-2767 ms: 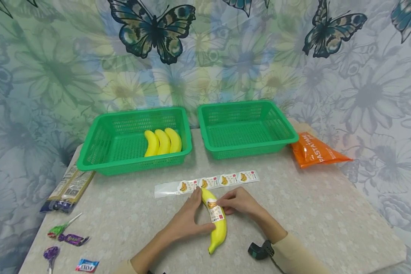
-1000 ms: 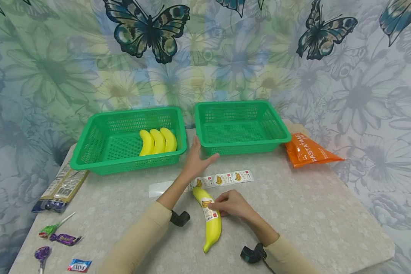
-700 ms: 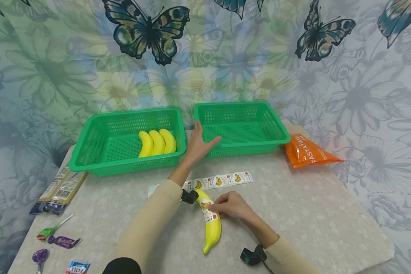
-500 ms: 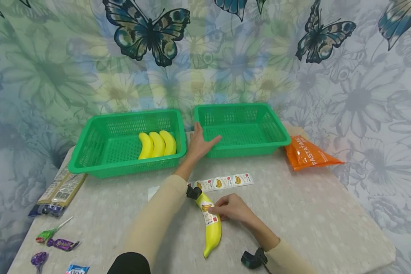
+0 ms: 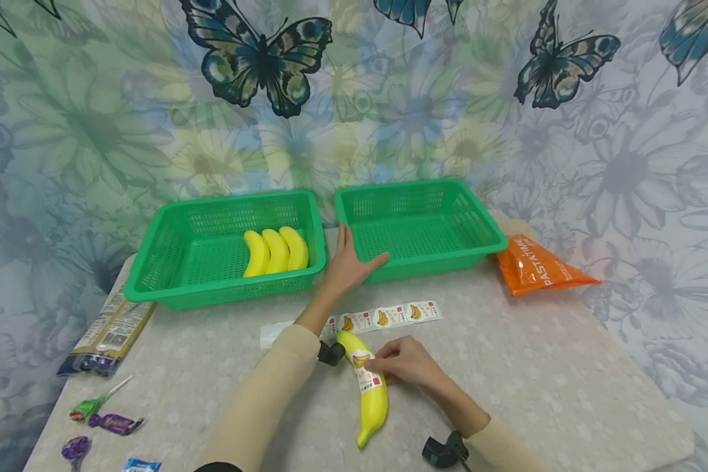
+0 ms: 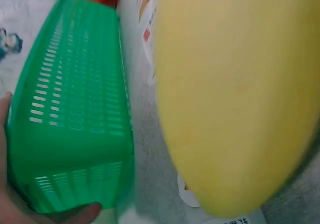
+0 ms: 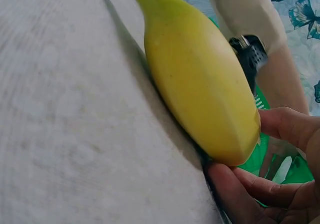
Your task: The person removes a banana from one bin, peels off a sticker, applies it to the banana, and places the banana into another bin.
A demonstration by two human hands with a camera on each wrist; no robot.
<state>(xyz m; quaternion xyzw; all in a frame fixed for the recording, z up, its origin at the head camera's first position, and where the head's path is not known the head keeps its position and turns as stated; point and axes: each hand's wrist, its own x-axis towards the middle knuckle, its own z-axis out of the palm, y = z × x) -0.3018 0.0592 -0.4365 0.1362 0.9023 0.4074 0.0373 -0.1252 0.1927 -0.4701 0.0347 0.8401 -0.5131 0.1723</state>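
At the front left corner of the right green basket (image 5: 415,236), my left hand (image 5: 349,265) grips the plastic, fingers by the rim and thumb spread along the near side. The left wrist view has this basket (image 6: 85,83) between thumb and fingers. A yellow banana (image 5: 373,410) lies on the table in front of me, bearing a white label (image 5: 366,372) with a banana picture. My right hand (image 5: 407,360) holds it at its side; in the right wrist view, thumb and fingers sit either side of the banana (image 7: 200,78).
A strip of banana labels (image 5: 389,316) lies behind the banana, partly hidden by my left arm. Three bananas (image 5: 276,252) sit in the left green basket (image 5: 179,285). An orange bag (image 5: 539,265) is at right; a gold packet (image 5: 109,334) and several sweets (image 5: 115,423) are at left.
My left hand has left the banana and reached forward to the right basket. That basket has shifted slightly, its front left corner coming nearer. My right hand stays at the banana.
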